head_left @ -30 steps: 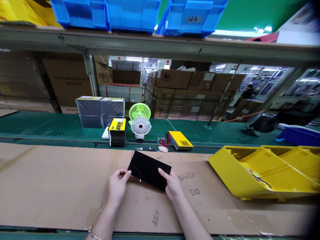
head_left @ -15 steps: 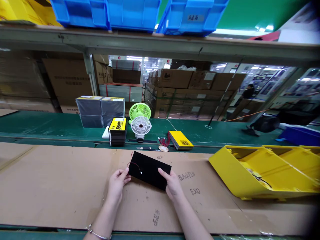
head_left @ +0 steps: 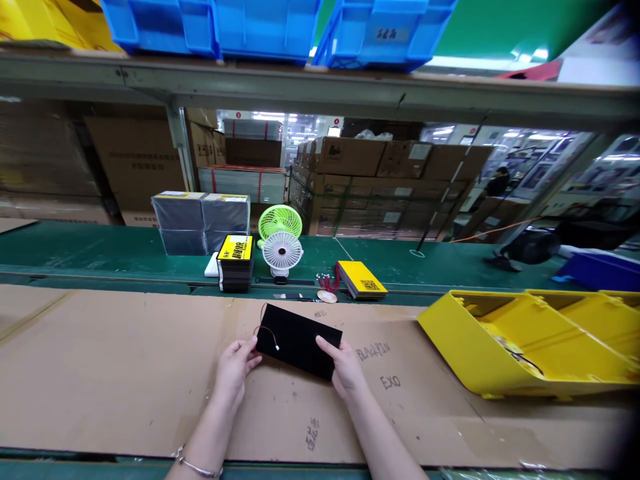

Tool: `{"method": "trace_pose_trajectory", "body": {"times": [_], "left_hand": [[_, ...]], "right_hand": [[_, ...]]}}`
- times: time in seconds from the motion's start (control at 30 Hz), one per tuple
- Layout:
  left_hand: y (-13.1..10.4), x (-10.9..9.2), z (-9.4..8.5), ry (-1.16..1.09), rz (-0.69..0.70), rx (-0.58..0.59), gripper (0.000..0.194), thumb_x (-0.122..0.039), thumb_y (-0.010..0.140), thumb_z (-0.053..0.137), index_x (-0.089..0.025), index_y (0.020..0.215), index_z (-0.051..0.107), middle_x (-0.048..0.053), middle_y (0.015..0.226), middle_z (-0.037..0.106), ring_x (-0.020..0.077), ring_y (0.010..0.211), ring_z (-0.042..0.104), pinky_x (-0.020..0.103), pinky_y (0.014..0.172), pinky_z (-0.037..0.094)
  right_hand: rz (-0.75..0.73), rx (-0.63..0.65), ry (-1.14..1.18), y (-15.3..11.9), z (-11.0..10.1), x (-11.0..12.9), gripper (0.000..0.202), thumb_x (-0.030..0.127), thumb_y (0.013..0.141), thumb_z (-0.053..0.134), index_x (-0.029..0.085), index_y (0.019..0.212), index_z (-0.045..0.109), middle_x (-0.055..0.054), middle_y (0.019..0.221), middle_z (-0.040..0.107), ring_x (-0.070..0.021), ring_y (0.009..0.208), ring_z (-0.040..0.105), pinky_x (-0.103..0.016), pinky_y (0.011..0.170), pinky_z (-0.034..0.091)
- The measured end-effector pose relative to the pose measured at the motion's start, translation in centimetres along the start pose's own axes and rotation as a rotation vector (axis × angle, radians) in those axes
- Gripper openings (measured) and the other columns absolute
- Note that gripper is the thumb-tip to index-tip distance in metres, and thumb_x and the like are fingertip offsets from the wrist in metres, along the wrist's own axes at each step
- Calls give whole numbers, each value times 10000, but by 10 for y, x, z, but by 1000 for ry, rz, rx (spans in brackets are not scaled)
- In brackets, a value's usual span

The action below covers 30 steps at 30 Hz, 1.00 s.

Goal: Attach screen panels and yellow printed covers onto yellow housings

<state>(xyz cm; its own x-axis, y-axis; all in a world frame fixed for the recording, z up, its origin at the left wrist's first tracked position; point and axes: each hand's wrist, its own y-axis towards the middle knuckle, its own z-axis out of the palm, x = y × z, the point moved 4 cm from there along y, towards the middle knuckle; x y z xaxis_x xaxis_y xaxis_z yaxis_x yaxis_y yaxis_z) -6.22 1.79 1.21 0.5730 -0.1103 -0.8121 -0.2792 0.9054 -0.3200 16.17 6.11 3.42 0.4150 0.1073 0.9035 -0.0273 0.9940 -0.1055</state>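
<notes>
A flat black rectangular panel (head_left: 295,340) is held between my two hands, tilted slightly down to the right above the cardboard. My left hand (head_left: 235,363) pinches its left edge near a thin red and black wire (head_left: 267,328), which curls over the panel's face and ends in a small white connector (head_left: 277,347). On the right edge, my right hand (head_left: 345,363) grips with the thumb on top; its fingers are hidden underneath.
Cardboard (head_left: 125,373) covers the bench. Yellow bins (head_left: 475,353) stand at right. Behind are a white fan (head_left: 282,252), a green fan (head_left: 280,220), a yellow-topped black stack (head_left: 235,267), a yellow-topped pile (head_left: 363,280) and red wires (head_left: 329,283). Blue bins (head_left: 270,30) sit overhead.
The wire's white connector has shifted slightly left and down across the panel. Both hands and the panel are almost unmoved.
</notes>
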Motion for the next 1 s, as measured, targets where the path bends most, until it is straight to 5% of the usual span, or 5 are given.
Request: {"method": "trace_pose_trajectory", "body": {"times": [1.0], "left_hand": [[-3, 4, 5, -177, -155, 54, 124, -211, 696, 665, -156, 800, 627, -12, 644, 607, 75, 525, 531, 188, 431, 396]], "right_hand": [[50, 75, -14, -1, 1, -3, 441, 292, 657, 758, 186, 1067, 637, -86, 1097, 658, -310, 1097, 553, -491, 1000, 377]]}}
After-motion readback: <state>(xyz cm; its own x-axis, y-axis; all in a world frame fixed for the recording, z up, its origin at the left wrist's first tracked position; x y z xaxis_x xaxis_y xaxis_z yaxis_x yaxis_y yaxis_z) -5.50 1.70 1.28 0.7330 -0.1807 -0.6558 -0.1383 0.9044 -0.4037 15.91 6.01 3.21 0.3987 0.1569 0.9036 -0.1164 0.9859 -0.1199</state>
